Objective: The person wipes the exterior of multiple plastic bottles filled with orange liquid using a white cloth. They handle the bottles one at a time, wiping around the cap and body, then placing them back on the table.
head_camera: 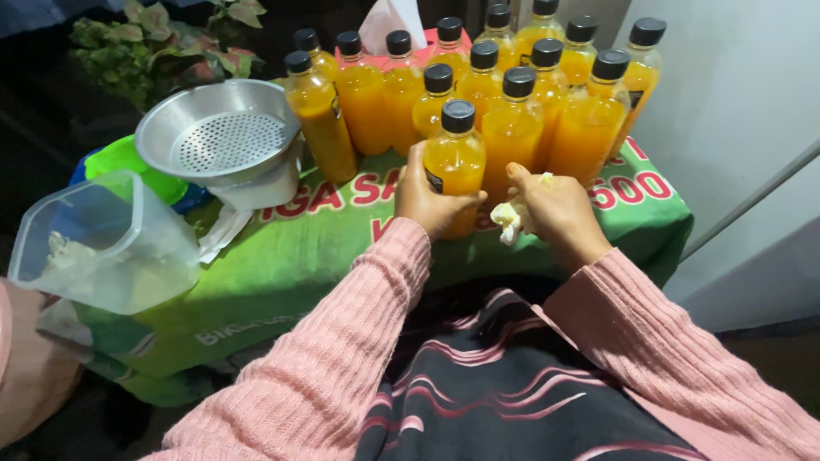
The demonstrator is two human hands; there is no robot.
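Juice bottle [455,158] stands upright at the front of the cluster, long axis vertical, black cap pointing up, base on the green printed sack [299,248] covering the table. Your left hand [427,201] wraps around its lower half, fingers closed on the body, so the base is hidden. Your right hand [555,213] sits just beside it, closed around a crumpled pale tissue [510,220] that peeks out between thumb and fingers near the bottle's side. You cannot tell whether the tissue touches the bottle.

Behind it stand the other bottles [512,102], all upright, capped in black and filled almost to the neck with orange liquid; the rear ones overlap each other and the farthest caps are cut off by the top edge. A tissue box [389,21] shows partly behind them.

To your left, a perforated metal strainer bowl [220,137] rests tilted on a pale container, with nothing visible in it. Nearer you, a clear plastic jug [102,248] lies tipped, holding what looks like crumpled paper, hard to make out.
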